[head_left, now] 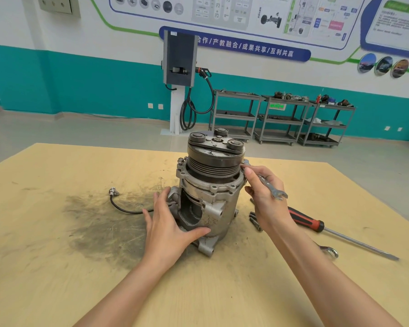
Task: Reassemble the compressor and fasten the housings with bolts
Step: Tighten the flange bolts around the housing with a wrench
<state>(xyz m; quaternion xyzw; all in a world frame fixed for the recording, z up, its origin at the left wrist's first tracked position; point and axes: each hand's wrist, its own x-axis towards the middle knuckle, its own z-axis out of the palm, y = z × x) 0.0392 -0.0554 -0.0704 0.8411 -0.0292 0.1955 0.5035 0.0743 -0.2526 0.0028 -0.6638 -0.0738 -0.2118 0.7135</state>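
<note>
On the left of the counter [57, 267] there is a dark, dirty smudge, and a black wire [124, 207] with a small plug lies on it. Next comes the left hand [168, 228]. Its fingers are straight and pressed flat on the lower side of the compressor [207, 197], so it steadies the thing and grips nothing. The compressor stands upright in the middle of the counter, with its round pulley [215, 153] on top, so its long line runs up and down. A bolt [180, 160] sticks up at the left of the top rim. On the right, the right hand [265, 194] is curled round a wrench [268, 184]. The wrench slants up and to the left from the hand, and its far end sits at the right edge of the top rim, just under the pulley. The right hand is the nearer one to that spot, so I think the next turn must swing around there. The fingers hide the wrench head, so I cannot tell if it sits on a bolt. Right of the hand lie a few loose bolts [255, 220], a screwdriver [328, 231] with a red handle, and a second wrench [329, 251], partly hidden by the arm.
</note>
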